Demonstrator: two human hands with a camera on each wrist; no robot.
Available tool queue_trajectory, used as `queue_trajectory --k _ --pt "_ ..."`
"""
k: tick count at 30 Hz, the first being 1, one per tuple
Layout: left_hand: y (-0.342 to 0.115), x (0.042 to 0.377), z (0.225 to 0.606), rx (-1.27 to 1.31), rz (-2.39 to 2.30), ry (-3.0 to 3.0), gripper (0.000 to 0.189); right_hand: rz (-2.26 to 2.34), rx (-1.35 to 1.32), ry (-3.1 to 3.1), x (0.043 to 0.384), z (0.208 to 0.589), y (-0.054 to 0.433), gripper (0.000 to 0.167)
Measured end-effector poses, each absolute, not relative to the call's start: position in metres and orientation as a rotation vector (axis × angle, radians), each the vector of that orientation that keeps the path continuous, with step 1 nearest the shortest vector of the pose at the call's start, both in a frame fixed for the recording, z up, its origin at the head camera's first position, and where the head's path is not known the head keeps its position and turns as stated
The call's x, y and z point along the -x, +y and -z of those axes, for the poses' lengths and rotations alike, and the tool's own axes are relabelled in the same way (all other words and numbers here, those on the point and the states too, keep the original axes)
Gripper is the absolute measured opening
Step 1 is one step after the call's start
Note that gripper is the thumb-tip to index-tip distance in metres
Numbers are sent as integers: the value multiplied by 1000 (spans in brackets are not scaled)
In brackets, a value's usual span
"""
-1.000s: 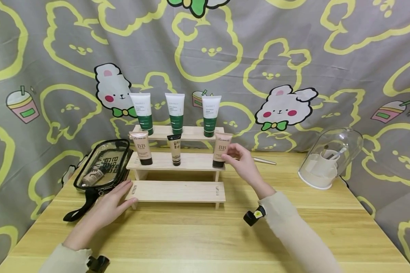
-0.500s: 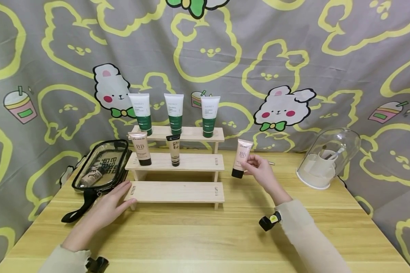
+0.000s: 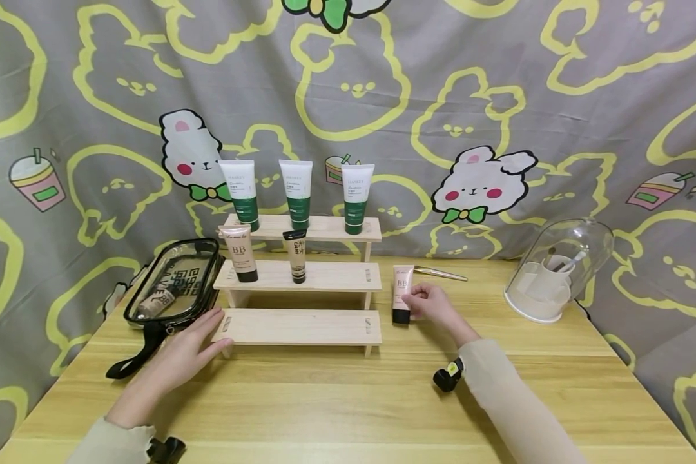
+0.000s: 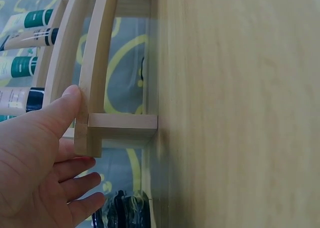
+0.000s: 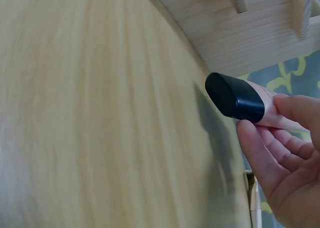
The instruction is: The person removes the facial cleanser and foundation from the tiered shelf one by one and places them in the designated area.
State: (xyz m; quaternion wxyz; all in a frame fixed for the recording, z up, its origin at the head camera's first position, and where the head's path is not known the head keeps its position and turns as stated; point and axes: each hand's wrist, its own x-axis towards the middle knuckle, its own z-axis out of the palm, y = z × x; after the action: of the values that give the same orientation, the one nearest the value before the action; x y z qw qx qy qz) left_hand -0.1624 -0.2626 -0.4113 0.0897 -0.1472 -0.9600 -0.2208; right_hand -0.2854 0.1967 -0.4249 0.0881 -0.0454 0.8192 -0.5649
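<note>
To the right of the stepped wooden rack [image 3: 301,325], my right hand [image 3: 437,306] pinches a pink BB cream tube [image 3: 402,290], black cap down. Its cap [image 5: 235,97] is close to the tabletop in the right wrist view, with a shadow beside it. My left hand [image 3: 188,348] rests at the left end of the lowest step. In the left wrist view its thumb [image 4: 67,103] touches the board's edge, the other fingers extended. On the middle step stand another BB cream tube [image 3: 240,254] and a small black-capped tube [image 3: 297,256]. Three white-and-green tubes [image 3: 296,193] line the top step.
A clear pouch with black trim [image 3: 174,280] holding a tube lies left of the rack. Behind my right hand lies a slim silvery stick [image 3: 441,274]. A clear dome [image 3: 582,251] covers a white holder with brushes at the right. A patterned curtain [image 3: 371,96] hangs behind.
My right hand has lifted the BB cream tube off the right end of the middle step, carried it right and lowered it towards the tabletop. The left hand has stayed put.
</note>
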Motion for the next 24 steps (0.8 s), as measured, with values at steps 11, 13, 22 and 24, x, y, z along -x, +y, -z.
queue_trajectory --k 11,13,22,24 --pt "-263 161 411 435 647 -2859 66 1570 52 2360 290 430 188 31" --pt "-263 162 411 433 648 -2863 66 1553 39 2364 291 430 187 29" --pt "-262 162 410 422 646 -2883 66 1495 -25 2399 294 430 188 24" --pt "-262 162 410 421 650 -2884 66 1499 -25 2394 294 429 189 26"
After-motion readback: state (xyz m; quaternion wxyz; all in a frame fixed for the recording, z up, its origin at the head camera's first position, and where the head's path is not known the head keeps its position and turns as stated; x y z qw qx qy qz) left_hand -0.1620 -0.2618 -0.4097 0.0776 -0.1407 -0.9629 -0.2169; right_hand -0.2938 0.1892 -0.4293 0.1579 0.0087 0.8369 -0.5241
